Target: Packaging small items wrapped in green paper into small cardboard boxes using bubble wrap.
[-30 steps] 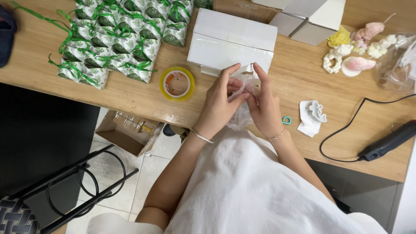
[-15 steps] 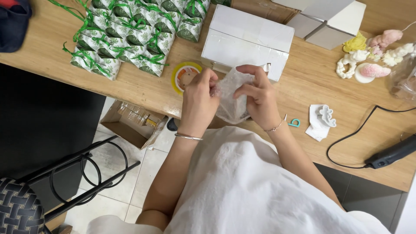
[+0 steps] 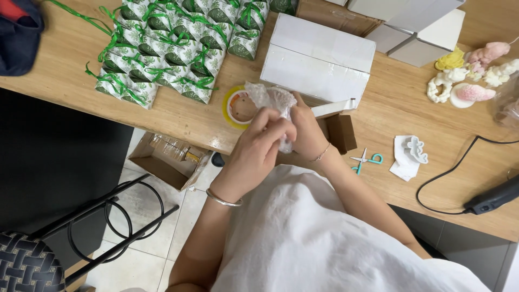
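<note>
Your hands (image 3: pixel 281 135) hide whatever sits inside the bubble wrap (image 3: pixel 270 100); you cannot tell its shape. Left of the wrap, the green-ribboned packets (image 3: pixel 173 48) are cut by the top edge. Far right, the black tool (image 3: pixel 494 197) runs off frame.

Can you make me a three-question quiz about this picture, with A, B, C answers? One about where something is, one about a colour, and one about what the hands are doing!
1. Where do the small scissors lie?
A. On the wooden table, right of the hands
B. On the floor
C. On top of the white box

2. What colour are the ribbons on the little packets?
A. Red
B. Green
C. Blue

3. What are the left hand and right hand doing?
A. Resting flat on the table
B. Holding the scissors
C. Both gripping a piece of bubble wrap

Answers: 1 A, the scissors sit on the wood by the white moulded piece. 2 B, every bow is green. 3 C, the fingers of both hands close on the clear wrap.
</note>
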